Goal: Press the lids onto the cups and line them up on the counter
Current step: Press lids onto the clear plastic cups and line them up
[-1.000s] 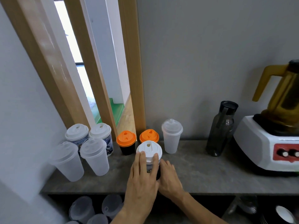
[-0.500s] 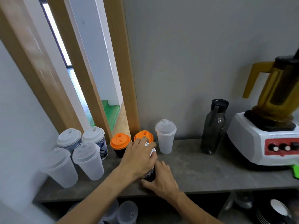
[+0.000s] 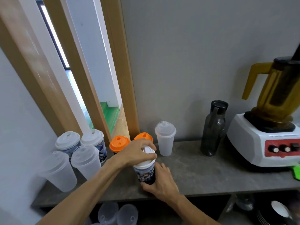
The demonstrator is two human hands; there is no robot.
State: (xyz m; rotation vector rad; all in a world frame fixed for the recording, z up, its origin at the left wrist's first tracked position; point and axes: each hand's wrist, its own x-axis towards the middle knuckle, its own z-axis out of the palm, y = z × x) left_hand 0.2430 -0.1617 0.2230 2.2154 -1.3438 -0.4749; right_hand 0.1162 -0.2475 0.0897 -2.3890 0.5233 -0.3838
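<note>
A printed cup [image 3: 145, 173] with a white lid [image 3: 146, 157] stands near the front of the grey counter [image 3: 203, 174]. My left hand [image 3: 136, 151] sits on top of it, fingers curled over the lid. My right hand [image 3: 159, 181] grips the cup's base from the right. Behind stand two orange-lidded dark cups [image 3: 119, 143] [image 3: 143, 137] and a frosted lidded cup [image 3: 165, 138]. At the left is a cluster of lidded cups: two printed ones [image 3: 68, 142] [image 3: 93, 138] and two frosted ones [image 3: 85, 158] [image 3: 58, 169].
A dark water bottle [image 3: 213, 129] stands right of the cups. A white blender base with an amber jug [image 3: 266, 127] fills the right end. A wooden door frame [image 3: 120, 70] rises behind. More cups [image 3: 116, 213] sit on the shelf below the counter.
My left hand went from lying flat against the lid to arching over it with curled fingers. The cup stayed in place with my right hand at its base. The camera moved nearer.
</note>
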